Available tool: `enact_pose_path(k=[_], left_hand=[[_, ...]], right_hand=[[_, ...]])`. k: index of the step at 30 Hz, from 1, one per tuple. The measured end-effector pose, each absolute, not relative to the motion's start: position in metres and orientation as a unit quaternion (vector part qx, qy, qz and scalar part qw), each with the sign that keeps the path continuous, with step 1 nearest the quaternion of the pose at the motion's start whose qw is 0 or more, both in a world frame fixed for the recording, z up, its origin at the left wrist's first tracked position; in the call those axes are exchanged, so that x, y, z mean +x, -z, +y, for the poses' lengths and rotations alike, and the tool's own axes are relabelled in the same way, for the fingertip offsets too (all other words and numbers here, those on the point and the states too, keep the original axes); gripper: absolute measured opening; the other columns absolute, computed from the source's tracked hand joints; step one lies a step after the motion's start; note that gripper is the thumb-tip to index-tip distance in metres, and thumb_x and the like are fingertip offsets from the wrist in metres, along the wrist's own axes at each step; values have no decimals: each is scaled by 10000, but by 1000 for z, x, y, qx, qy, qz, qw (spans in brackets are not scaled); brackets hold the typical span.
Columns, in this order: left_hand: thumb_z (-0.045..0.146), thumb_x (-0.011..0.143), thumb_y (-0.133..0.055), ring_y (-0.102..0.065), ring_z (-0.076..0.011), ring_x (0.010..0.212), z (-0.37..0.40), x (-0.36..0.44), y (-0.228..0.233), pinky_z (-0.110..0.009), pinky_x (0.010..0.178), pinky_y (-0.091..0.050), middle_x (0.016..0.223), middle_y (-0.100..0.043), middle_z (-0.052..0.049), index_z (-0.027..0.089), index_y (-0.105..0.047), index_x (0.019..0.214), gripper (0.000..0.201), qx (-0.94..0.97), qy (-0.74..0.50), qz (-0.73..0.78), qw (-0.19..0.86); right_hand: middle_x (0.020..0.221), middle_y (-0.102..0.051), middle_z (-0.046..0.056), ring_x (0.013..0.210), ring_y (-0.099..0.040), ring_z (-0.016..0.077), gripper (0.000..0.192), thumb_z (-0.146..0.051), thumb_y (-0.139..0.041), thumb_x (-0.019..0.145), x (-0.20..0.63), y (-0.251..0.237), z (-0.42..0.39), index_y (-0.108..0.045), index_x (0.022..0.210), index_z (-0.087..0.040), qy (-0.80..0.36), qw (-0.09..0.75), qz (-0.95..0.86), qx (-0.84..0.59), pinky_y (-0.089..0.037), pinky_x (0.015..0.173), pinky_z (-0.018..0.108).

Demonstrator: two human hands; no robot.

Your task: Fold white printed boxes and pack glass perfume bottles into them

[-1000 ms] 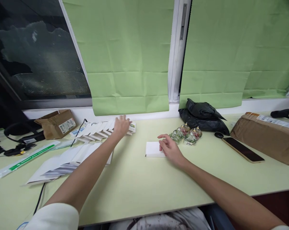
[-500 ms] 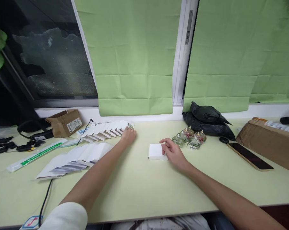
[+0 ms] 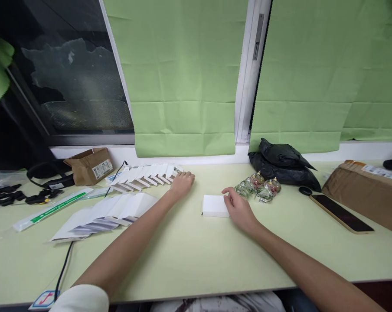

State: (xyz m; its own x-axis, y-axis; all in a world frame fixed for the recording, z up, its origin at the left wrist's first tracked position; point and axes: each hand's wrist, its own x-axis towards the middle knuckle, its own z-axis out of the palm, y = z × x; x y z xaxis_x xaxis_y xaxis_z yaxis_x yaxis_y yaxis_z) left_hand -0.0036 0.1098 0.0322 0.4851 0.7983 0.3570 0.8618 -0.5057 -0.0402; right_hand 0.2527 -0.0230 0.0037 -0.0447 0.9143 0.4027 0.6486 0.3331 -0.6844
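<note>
My left hand (image 3: 182, 184) is low over the table, just right of the row of thin white boxes (image 3: 145, 175). Its fingers are loosely bent, and I see nothing held in them. A patterned face shows on the box at the row's right end. My right hand (image 3: 242, 211) rests beside the right end of a flat white box (image 3: 214, 205), covering that end. Its thumb and forefinger are apart and do not grip the box. Behind this hand sit several clear-wrapped ornaments (image 3: 259, 186) in green and red with gold tops.
More white boxes (image 3: 108, 212) lie fanned out left of my left forearm. A brown carton (image 3: 91, 167), a green-striped packet (image 3: 53, 210) and a black cable (image 3: 64, 268) are also leftward. To the right are black bags (image 3: 282, 169), a phone (image 3: 341, 213) and a larger brown parcel (image 3: 365, 195).
My left hand has shifted right, away from the end of the box row. My right hand has drawn slightly right, uncovering more of the single box's top. The view has turned slightly.
</note>
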Motion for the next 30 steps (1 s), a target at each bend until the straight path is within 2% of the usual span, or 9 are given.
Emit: enact_pose_path(k=[3,6,9,12,15,20,23,26,30], left_hand=[[422,1096,-264,-629,-266,1204,72,9,-34,-372,989,-453,1342,-679,-96,254,-607,1375,473,-882,162,-439,51],[604,1014,-459,-584,-327,1288,33,15,-32,-407,1008,-457,1452,-615,-106,263,-493,1508,601,-905,169,-378,-100],[618,914,-645,-548,-360,1323,8,15,-28,-459,1029,-467,1476,-580,-132,252,-438,1546,759,-906,187,-358,-123],[513,895,-727,-512,-335,1358,-2,11,-23,-482,1075,-471,1491,-544,-135,272,-365,1582,813,-914,253,-312,-63],[364,933,-712,-536,-323,1330,-7,4,-17,-506,1084,-482,1434,-575,-146,255,-361,1580,745,-932,271,-232,60],[243,942,-695,-654,-289,1144,-19,-10,-9,-466,971,-563,1240,-695,-137,187,-504,1451,547,-925,290,-99,224],[244,945,-697,-682,-263,1079,-27,-15,-8,-443,929,-585,1168,-722,-121,184,-535,1407,493,-922,300,-75,232],[243,967,-668,-703,-246,1017,-33,-14,-5,-419,892,-596,1147,-728,-113,216,-533,1410,464,-932,289,-74,207],[288,988,-637,-706,-266,1044,-34,-8,-2,-426,884,-595,1207,-706,-151,243,-518,1434,464,-938,288,-117,152]], right_hand=[[834,-660,16,822,-629,235,256,-261,-391,988,258,1,-17,-552,1187,-251,-136,380,-695,-595,-393,727,309],[920,-695,60,896,-646,257,266,-225,-388,982,261,7,-12,-541,1199,-233,-116,351,-697,-614,-395,742,317],[970,-705,82,912,-655,260,270,-235,-381,994,262,10,-11,-540,1213,-225,-123,350,-693,-618,-402,733,318],[903,-699,62,850,-660,252,285,-319,-335,1036,262,9,-9,-551,1201,-235,-159,373,-664,-628,-418,707,321],[858,-692,29,793,-651,231,328,-397,-297,1064,263,6,-8,-575,1151,-248,-186,421,-650,-604,-441,707,326],[1066,-696,55,986,-623,243,280,-478,-535,1010,267,-1,-10,-656,1108,-245,-138,412,-748,-502,-472,872,362],[1260,-659,85,1181,-552,286,439,-473,-669,947,266,2,-10,-612,1331,-266,-113,352,-820,-437,-433,1023,423],[1334,-641,105,1240,-514,316,661,-469,-757,882,263,11,-7,-523,1465,-262,-116,306,-848,-415,-418,1058,458],[1321,-653,126,1240,-509,329,661,-438,-722,905,262,17,-2,-499,1493,-236,-123,293,-859,-400,-413,1055,466]])
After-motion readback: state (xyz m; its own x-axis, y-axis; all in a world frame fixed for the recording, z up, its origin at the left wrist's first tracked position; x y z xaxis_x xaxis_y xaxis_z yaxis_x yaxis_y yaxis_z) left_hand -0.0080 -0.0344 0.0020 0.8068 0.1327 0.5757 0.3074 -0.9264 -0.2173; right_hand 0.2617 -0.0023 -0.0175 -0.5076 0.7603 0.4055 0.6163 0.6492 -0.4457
